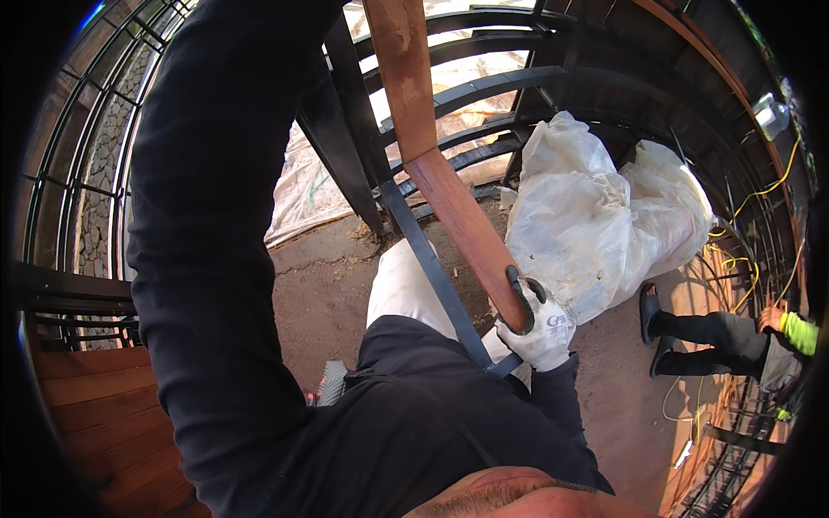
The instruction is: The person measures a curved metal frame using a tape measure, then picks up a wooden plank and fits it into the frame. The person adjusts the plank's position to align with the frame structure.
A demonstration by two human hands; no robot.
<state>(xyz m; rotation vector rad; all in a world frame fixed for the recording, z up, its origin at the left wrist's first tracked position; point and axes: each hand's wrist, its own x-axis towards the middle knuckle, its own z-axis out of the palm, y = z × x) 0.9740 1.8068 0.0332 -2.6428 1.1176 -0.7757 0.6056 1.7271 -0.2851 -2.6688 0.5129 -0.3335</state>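
Note:
A reddish-brown wooden plank point(466, 216) slants from the middle of the view toward my body. My right hand point(546, 330), in a white glove with dark finger parts, grips its near end. Farther up, a lighter brown board point(401, 82) meets the plank at a visible line; I cannot tell whether they are joined. Just left of the plank, a black flat metal bar point(436, 272) runs down to beside my right wrist. My left arm point(216, 207), in a dark sleeve, is raised past the top edge, and its hand is out of the picture.
Translucent plastic sheeting point(574, 207) drapes a bulky pile right of the plank. Curved black metal rails point(484, 91) stand ahead. At the right are a person in dark trousers point(717, 341) and yellow cables point(738, 276). Brown wooden slats point(104, 401) lie at the lower left.

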